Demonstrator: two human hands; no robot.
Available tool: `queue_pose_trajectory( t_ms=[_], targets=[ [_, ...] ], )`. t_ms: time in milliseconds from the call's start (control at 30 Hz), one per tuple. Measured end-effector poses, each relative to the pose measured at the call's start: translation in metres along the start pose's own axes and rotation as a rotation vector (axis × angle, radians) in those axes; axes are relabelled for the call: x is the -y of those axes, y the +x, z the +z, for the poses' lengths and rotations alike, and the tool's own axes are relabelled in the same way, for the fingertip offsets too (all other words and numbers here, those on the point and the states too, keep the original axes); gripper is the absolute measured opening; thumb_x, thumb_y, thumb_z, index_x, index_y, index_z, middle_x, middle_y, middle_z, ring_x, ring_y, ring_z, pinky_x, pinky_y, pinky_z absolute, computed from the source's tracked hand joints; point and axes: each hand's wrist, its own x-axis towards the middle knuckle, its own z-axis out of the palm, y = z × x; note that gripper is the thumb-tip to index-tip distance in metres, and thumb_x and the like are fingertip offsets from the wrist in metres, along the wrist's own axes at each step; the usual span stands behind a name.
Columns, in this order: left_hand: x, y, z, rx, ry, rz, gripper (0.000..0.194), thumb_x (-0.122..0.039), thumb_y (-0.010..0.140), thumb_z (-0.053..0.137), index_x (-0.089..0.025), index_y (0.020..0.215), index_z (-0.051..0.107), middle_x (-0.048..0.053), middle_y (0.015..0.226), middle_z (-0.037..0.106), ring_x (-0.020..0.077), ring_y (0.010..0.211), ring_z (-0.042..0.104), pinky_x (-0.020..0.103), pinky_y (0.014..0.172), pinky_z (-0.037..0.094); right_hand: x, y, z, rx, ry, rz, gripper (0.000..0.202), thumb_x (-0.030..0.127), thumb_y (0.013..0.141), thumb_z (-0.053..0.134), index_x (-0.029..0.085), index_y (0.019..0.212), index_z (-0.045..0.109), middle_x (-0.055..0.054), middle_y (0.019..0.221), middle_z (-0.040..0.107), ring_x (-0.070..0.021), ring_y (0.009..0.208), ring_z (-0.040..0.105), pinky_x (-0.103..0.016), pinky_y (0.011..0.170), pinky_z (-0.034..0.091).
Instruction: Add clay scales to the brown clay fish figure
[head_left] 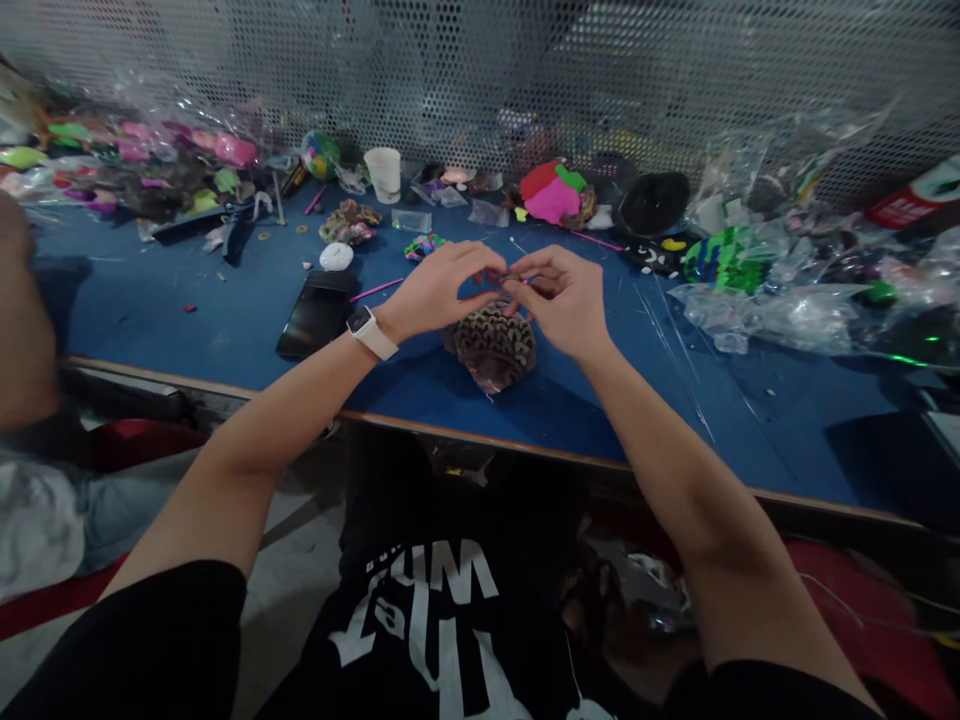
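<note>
My left hand (442, 287), with a white-strapped watch (373, 333) at the wrist, meets my right hand (564, 300) above the table's front part. The fingertips of both hands are pinched together around something small and dark, too small to name. Just below them sits a brown, dome-like lump (493, 345) covered in raised wavy ridges, looking like modelling clay. My fingers partly hide its top. Behind my left hand lies a small multicoloured clay piece (424, 246). A black phone (318, 314) rests left of my left wrist, with a white oval object (336, 257) behind it.
A white cup (384, 175) stands near the perforated metal panel (480, 70). Pink, red and green clay (553, 193) and a black bowl (654, 203) are at the back. Plastic bags (780, 315) crowd the right; colourful clay heaps fill the left. Another person's arm (26, 310) is at far left.
</note>
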Motion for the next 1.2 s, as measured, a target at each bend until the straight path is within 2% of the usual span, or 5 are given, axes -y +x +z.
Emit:
queue_pose_trajectory(
  t_ms=[367,533,667,933,1200],
  targets=[
    [-0.007,0.001,-0.006,0.003,0.014,0.044,0.026,-0.035,0.115,0.053,-0.028,0.122,0.077,0.009,0.115,0.080,0.0266,0.107,0.077,0.044,0.096,0.058,-0.012,0.007,0.001,0.022,0.057,0.064,0.060,0.086,0.076,0.093,0.029,0.084,0.074,0.001,0.067,0.071,-0.0178,0.050,0.067,-0.033,0.039,0.050],
    [0.029,-0.003,-0.028,0.158,0.080,-0.029,0.027,-0.035,0.110,0.059,-0.026,0.118,0.082,0.009,0.118,0.080,0.0275,0.107,0.076,0.045,0.102,0.058,-0.035,0.023,-0.035,-0.264,-0.016,0.018,0.065,0.089,0.077,0.090,0.029,0.099,0.080,-0.002,0.087,0.079,-0.0169,0.054,0.072,-0.029,0.038,0.049],
    [0.067,-0.010,-0.038,0.315,0.173,-0.131,0.027,-0.040,0.105,0.066,-0.026,0.111,0.089,0.008,0.122,0.082,0.0295,0.117,0.075,0.044,0.113,0.054,-0.051,0.028,-0.051,-0.340,-0.094,-0.018,0.063,0.091,0.086,0.081,0.028,0.095,0.079,-0.002,0.079,0.075,-0.0156,0.049,0.069,-0.028,0.036,0.043],
    [0.066,-0.011,-0.026,0.371,0.269,-0.190,0.019,-0.032,0.099,0.072,-0.026,0.104,0.090,0.004,0.101,0.086,0.0242,0.092,0.075,0.036,0.096,0.059,-0.022,0.012,-0.010,-0.167,-0.115,-0.042,0.061,0.088,0.089,0.081,0.028,0.084,0.076,-0.001,0.073,0.072,-0.0152,0.050,0.064,-0.031,0.041,0.046],
    [0.072,-0.013,-0.019,0.352,0.182,-0.244,0.034,-0.031,0.101,0.075,-0.027,0.134,0.083,0.006,0.102,0.080,0.0256,0.095,0.073,0.038,0.098,0.057,-0.002,0.005,-0.005,-0.077,-0.147,-0.040,0.057,0.086,0.093,0.078,0.030,0.085,0.077,0.000,0.074,0.073,-0.0163,0.054,0.064,-0.036,0.052,0.056]
  ],
)
